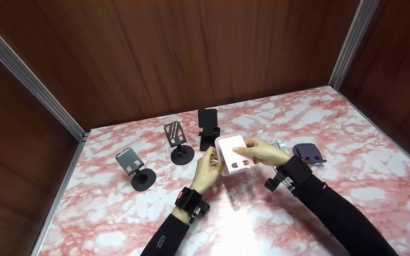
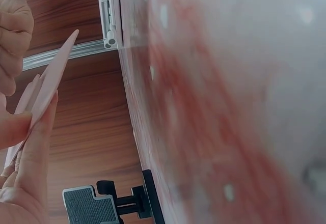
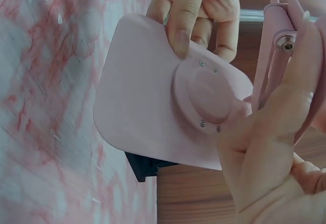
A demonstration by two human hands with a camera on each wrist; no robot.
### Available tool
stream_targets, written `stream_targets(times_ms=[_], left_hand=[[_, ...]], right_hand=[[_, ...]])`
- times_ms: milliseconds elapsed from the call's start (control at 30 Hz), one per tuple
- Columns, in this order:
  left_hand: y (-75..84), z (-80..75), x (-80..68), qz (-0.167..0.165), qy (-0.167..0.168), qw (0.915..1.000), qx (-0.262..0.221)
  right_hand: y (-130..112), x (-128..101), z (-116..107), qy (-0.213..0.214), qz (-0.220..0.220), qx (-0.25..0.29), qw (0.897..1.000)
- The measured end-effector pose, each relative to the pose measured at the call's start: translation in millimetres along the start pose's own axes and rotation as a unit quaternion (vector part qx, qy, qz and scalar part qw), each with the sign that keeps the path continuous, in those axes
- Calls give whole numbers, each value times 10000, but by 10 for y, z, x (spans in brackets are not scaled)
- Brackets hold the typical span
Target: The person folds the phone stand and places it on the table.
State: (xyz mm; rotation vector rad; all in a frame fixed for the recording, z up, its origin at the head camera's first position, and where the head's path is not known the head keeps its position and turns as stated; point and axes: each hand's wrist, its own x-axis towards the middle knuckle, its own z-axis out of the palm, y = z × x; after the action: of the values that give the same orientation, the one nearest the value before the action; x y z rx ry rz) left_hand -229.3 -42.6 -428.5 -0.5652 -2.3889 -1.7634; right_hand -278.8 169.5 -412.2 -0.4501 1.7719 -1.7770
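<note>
Both arms wear long black sleeves. The left sleeve (image 1: 167, 239), at the lower middle of the head view, has small pale lettering near the cuff. The left wrist carries a black strap (image 1: 189, 201) with a small red mark and a boxy black device. The right wrist has a wide black band (image 1: 296, 169), with a black and silver mount (image 1: 279, 180) just below it. Both hands, left hand (image 1: 206, 170) and right hand (image 1: 263, 151), are bare.

— What can't you make out?
— The pink stand's (image 1: 234, 154) base: the left hand (image 1: 206, 170) and the plate hide it from the head view. Behind the right hand (image 1: 263, 152), a silvery stand (image 1: 278, 145) barely peeks out.
— And the wrist views?
— The counter (image 2: 229, 107) is a blur in the left one — the grey stand (image 2: 89, 206) is cut by the bottom edge.
</note>
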Motion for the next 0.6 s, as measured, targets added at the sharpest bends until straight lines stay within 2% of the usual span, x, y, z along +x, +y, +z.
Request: stream_targets(times_ms=[200, 433, 600], left_hand=[[-28, 0, -3, 4, 69, 9998, 202], [-430, 59, 97, -46, 23, 10000, -40], [-400, 27, 126, -266, -112, 9993, -250]], right_hand=[[16, 13, 3, 28, 237, 156, 9996], [32, 17, -2, 10, 197, 282, 9994], [26, 3, -18, 132, 82, 87, 9998]])
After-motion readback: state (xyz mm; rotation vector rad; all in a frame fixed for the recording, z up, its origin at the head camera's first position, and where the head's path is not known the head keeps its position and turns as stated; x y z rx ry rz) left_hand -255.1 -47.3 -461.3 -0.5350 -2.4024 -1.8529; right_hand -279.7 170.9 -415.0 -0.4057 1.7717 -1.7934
